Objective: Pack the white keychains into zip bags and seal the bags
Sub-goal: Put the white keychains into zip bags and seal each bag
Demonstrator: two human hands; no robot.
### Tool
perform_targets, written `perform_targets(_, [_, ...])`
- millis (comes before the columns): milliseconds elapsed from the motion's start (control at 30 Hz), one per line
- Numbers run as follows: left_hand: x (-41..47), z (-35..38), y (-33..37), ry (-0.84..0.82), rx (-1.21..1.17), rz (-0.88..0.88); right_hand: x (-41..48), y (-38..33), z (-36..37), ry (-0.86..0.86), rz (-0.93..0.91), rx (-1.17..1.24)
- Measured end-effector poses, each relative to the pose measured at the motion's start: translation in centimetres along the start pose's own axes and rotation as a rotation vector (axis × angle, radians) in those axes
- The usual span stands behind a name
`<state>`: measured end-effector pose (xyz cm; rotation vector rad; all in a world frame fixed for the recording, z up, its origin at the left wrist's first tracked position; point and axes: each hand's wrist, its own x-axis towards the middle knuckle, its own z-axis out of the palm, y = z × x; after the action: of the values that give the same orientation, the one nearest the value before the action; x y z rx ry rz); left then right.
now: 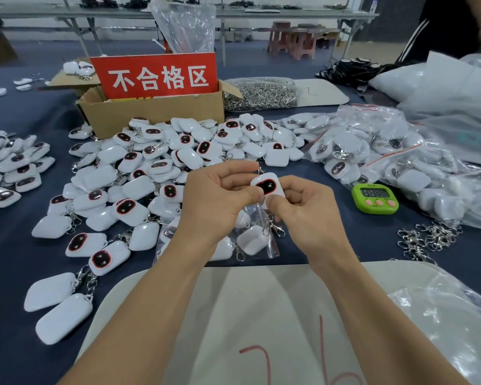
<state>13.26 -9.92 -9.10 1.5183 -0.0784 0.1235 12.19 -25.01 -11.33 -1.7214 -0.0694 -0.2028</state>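
Note:
Both hands hold one white keychain (268, 187) with a dark, red-rimmed oval face, above the table's middle. My left hand (220, 201) pinches its left side with thumb and fingers. My right hand (306, 209) pinches its lower right edge. Its metal clasp sticks out above the hands. A clear zip bag (250, 234) holding a few white keychains lies on the blue cloth just under my hands. A large heap of loose white keychains (156, 165) spreads to the left and behind.
A cardboard box (150, 112) with a red sign stands at the back. A green timer (375, 197) sits at the right, near filled bags (372, 151) and loose metal clasps (428, 237). A white board (261, 315) lies in front of me.

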Motion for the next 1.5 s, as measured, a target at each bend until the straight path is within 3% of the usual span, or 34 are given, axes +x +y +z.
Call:
perform_targets(200, [0.1, -1.0, -0.4, 0.075, 0.441, 0.144, 0.5, 0.2, -0.6, 0.210, -0.042, 0.060])
perform_targets(267, [0.1, -1.4, -0.5, 0.080, 0.483, 0.141, 0.5, 0.3, -0.8, 0.222, -0.050, 0.050])
perform_targets(400, [0.3, -1.6, -0.5, 0.089, 0.330, 0.051, 0.2, 0.1, -0.4, 0.173, -0.056, -0.015])
perform_targets(533, [0.5, -1.2, -0.3, 0.152, 0.042, -0.053, -0.6, 0.2, 0.4, 0.177, -0.110, -0.289])
perform_targets(633, [0.5, -0.8, -0.2, 0.101, -0.024, -0.095, -0.8, 0.2, 0.8, 0.156, -0.142, -0.327])
perform_targets(900, [-0.1, -0.7, 0.1, 0.004, 0.120, 0.074, -0.5, -0.2, 0.6, 0.083, -0.137, -0.143])
perform_targets(1100, [0.0, -0.8, 0.1, 0.034, 0.140, 0.028, -0.4, -0.4, 0.5, 0.151, -0.043, -0.045])
perform_targets(1233, [0.3, -1.0, -0.1, 0.105, 0.080, -0.014, -0.9, -0.6, 0.4, 0.188, -0.133, -0.126])
perform_targets(1367, [0.2, -1.2, 0.3, -0.002, 0.051, -0.053, -1.3, -0.4, 1.2, 0.165, -0.172, -0.217])
perform_targets(1500, [1.3, -4.7, 1.8, 0.061, 0.189, -0.040, -0.7, -0.2, 0.7, 0.244, -0.161, -0.103])
